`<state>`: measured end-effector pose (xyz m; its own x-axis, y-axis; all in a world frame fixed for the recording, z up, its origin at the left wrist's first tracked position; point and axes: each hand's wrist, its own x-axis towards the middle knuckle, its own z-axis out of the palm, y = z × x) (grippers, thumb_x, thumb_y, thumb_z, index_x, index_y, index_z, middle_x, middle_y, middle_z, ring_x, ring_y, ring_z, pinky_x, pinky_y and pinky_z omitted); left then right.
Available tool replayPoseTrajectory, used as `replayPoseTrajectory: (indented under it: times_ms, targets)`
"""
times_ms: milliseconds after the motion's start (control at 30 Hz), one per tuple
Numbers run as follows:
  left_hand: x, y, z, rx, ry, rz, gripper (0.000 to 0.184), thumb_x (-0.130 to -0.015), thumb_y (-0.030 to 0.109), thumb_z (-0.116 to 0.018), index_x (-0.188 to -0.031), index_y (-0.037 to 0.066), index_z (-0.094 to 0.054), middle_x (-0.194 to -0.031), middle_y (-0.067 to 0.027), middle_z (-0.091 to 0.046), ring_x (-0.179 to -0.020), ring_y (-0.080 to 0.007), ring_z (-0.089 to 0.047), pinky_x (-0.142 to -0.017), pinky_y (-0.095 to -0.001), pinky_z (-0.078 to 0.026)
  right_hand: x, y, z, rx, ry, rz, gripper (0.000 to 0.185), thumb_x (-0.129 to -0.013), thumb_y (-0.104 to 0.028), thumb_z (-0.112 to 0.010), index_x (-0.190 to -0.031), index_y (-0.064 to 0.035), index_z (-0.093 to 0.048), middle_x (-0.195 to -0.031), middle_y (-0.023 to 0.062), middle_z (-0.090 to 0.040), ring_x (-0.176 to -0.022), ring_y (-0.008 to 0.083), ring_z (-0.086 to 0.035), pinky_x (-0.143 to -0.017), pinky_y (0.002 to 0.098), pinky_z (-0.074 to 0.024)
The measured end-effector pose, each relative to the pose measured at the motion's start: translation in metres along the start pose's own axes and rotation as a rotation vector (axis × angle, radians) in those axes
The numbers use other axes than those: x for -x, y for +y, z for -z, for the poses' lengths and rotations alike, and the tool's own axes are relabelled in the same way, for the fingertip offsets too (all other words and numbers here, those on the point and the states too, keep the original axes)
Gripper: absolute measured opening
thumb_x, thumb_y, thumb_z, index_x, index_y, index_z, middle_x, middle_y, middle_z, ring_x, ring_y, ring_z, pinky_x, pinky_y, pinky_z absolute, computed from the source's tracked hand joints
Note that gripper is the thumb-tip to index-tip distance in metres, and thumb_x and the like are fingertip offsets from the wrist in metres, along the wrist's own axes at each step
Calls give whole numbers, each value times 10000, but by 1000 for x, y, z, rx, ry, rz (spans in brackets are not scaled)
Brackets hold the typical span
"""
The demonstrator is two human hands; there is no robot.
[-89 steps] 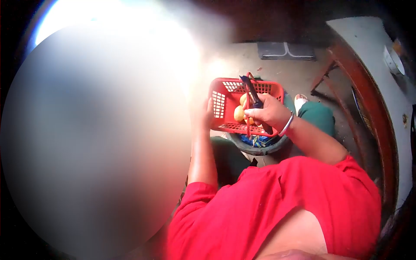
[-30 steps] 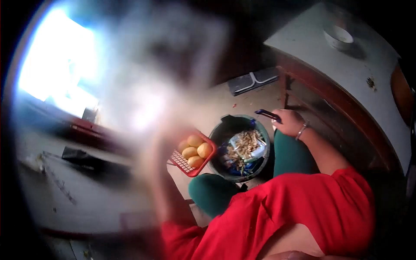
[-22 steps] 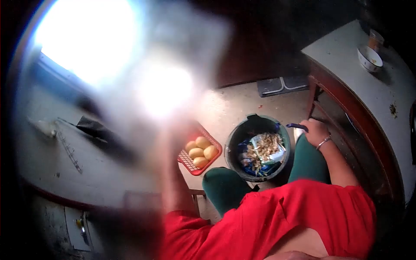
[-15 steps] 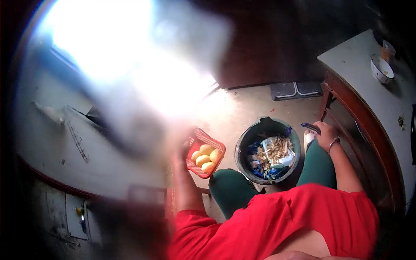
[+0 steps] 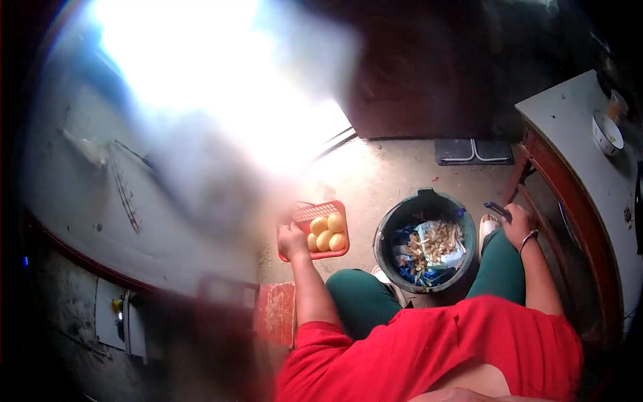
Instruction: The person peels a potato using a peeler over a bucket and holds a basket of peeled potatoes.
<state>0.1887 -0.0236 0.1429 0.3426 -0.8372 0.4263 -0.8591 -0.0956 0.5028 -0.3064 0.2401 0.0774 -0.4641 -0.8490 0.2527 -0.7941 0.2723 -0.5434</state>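
Observation:
My left hand (image 5: 293,242) is closed on the left rim of a red plastic basket (image 5: 315,213). Several pale yellow, oval potatoes (image 5: 325,239), apparently peeled, lie inside it. On the other side, my right hand (image 5: 520,228) holds a short, dark blue handled tool (image 5: 497,211) above my right knee; its exact kind is too small to make out. Between my legs stands a dark green bucket (image 5: 385,264), whose rim neither hand touches. Brownish peelings (image 5: 439,244) and crumpled blue and white plastic fill its bottom.
A white-topped table (image 5: 562,110) with reddish-brown edging stands at right, bearing a white bowl (image 5: 607,134). Another pale tabletop (image 5: 87,208) spans the left. A dark folded object with metal tubing (image 5: 474,152) lies beyond the bucket. Strong glare hides the upper left.
The basket has turned more level and square to me, and my left hand now shows clearly on its rim. My right hand keeps the blue tool. The whole view has shifted slightly.

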Motion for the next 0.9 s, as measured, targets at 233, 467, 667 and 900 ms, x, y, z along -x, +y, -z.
replayPoseTrajectory:
  times_ms: [233, 467, 667, 900]
  targets:
    - [35, -9, -24, 71, -79, 149, 275, -843, 181, -446, -842, -53, -591, -838, -267, -617, -811, -418, -596, -716, -458, -463, 1, -5, -1, -30, 7, -41, 265, -694, -45, -675, -924, -36, -543, -894, 179, -589, -868, 376, -566, -752, 447, -456]
    - [51, -48, -50, -37, -161, 220, 258, -821, 204, -493, -876, -21, -608, -871, -250, -626, -857, -390, -608, -760, -447, -467, -1, -8, 0, 31, -16, -45, 272, -689, -44, -680, -926, -38, -547, -908, 177, -593, -874, 374, -568, -753, 445, -457]
    - [51, -46, -48, -13, -246, 270, 318, -749, 277, -579, -885, -3, -638, -880, -236, -638, -854, -360, -621, -781, -427, -474, 0, -8, -1, 49, 6, -48, 257, -696, -55, -677, -925, -52, -562, -913, 161, -601, -870, 359, -575, -749, 434, -460]
    - [54, -48, -57, 26, -262, 250, 373, -702, 334, -656, -877, 5, -651, -868, -212, -649, -838, -322, -634, -775, -412, -481, 1, -9, 2, 65, 26, -46, 224, -720, -111, -666, -918, -60, -573, -896, 154, -604, -842, 358, -578, -728, 435, -461]
